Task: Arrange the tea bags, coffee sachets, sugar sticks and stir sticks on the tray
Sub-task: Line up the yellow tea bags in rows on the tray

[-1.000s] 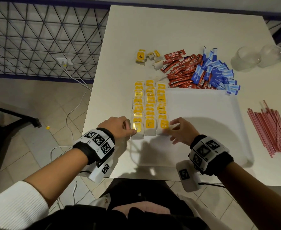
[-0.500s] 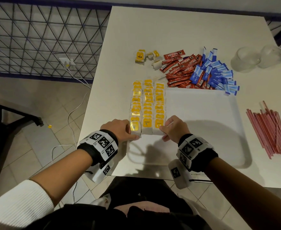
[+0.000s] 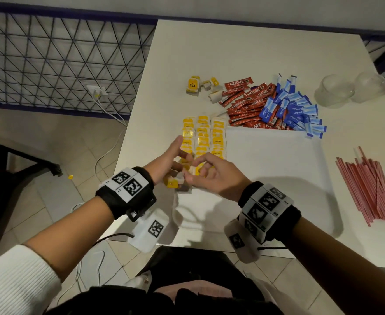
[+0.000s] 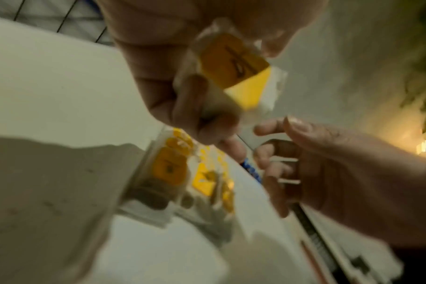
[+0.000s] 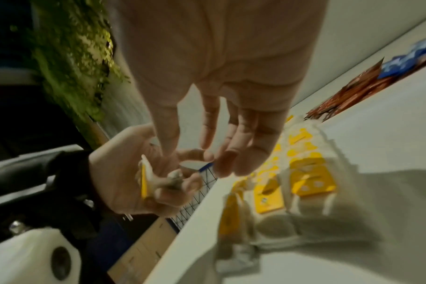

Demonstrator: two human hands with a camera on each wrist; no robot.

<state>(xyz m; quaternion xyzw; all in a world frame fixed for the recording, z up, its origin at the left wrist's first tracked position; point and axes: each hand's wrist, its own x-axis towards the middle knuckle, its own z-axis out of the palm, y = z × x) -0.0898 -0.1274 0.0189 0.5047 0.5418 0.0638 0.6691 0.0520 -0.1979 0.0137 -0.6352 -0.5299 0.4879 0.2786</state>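
The left hand (image 3: 172, 159) curls round a yellow-tagged white paper tea bag (image 4: 234, 63), lifted above the near end of three tea-bag rows (image 3: 201, 137) at the white plastic tray's (image 3: 278, 167) nine o'clock edge; the right hand (image 3: 212, 176), loosely open and holding nothing, hovers at three o'clock of it

Three rows of yellow-tagged tea bags (image 3: 202, 142) overlapping along the left edge of the white tray (image 3: 278, 169); one tea bag (image 4: 234, 63) pinched in the left hand (image 3: 171, 164). Beyond the tray, red coffee sachets (image 3: 243, 103) beside blue sugar sticks (image 3: 298, 110). Right of it, red stir sticks (image 3: 368, 185) heaped on the surface.
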